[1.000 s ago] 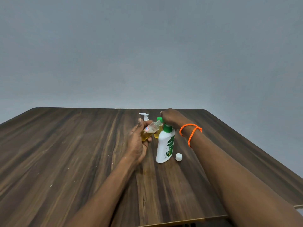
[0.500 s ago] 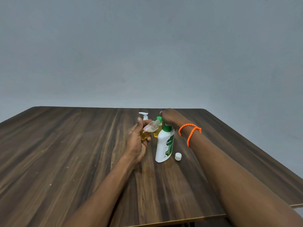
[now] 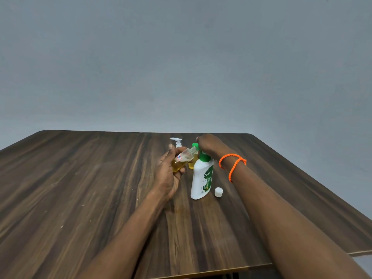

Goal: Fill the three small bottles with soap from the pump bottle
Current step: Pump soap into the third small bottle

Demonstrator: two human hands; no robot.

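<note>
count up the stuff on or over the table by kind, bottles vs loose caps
pump bottles: 2 (white Dettol pump bottle, clear pump bottle)
small bottles: 2 (tilted small bottle in the left hand, green-capped small bottle)
loose caps: 1 (white cap)
total: 5

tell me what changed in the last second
Almost nothing. The whole view sits a touch higher in the picture, which looks like a small head shift. The left hand still holds the small bottle tilted toward the pump bottle, with the right hand still on top of its pump. The white cap and the table are unchanged.
</note>
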